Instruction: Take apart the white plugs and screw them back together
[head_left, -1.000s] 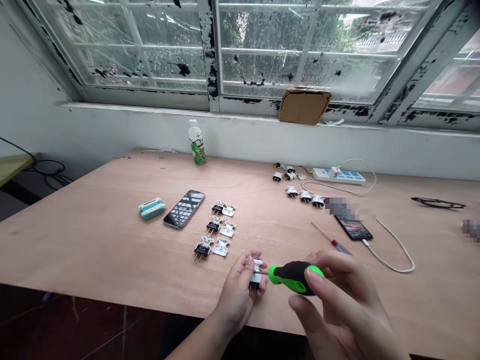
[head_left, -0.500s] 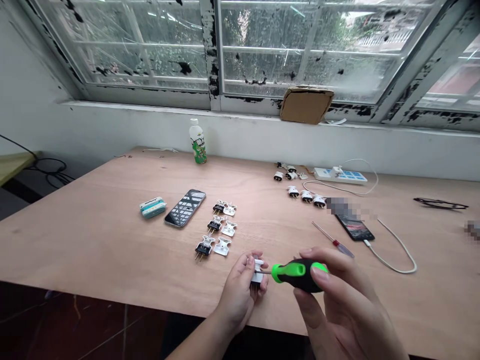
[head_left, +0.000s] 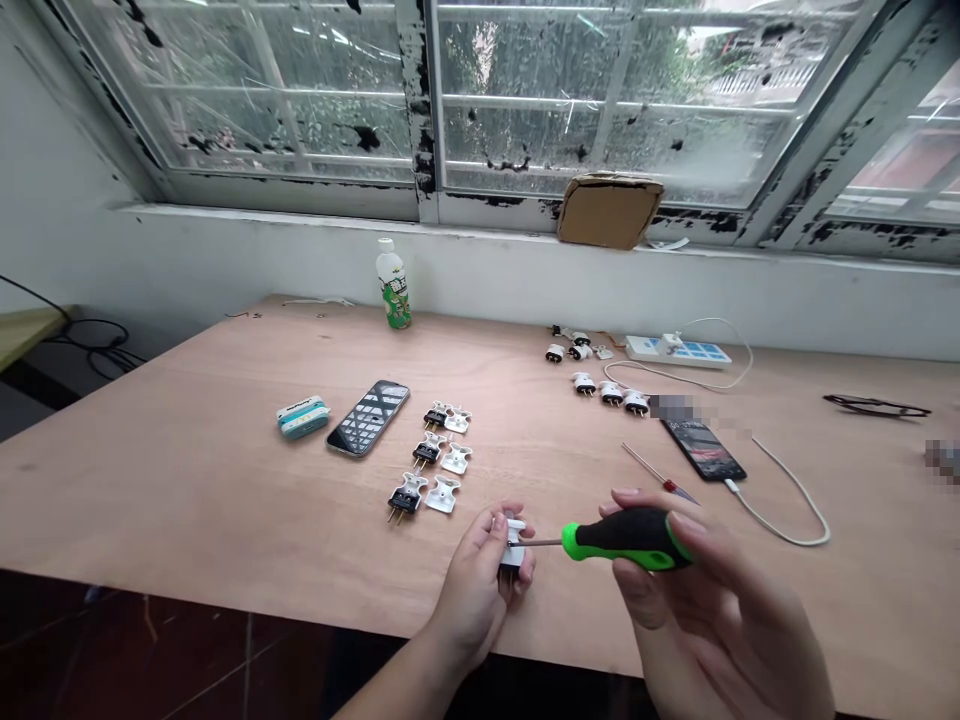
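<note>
Above the front edge of the brown wooden table [head_left: 225, 490], the left hand [head_left: 474, 575] is grasping a small white-and-black plastic plug [head_left: 514, 533] between thumb and fingers, its pins pointing downward. Opposite, the right hand [head_left: 739, 620] is gripping a screwdriver with a rounded green-and-black handle [head_left: 626, 540] by its rear end, and the thin metal shaft [head_left: 541, 543] is running sideways to the plug's white face, just beside the left thumb. Whether the tip is sitting in a screw is too small to tell. If it is seating badly or tilting, it could be skidding off and jabbing that thumb. A slack pinch could be letting the plug twist along with the driver. Farther left, three black-and-white plug halves with metal pins [head_left: 407, 496] are lying beside loose white plastic covers [head_left: 443, 494]; a straying forearm could be scattering them.
</note>
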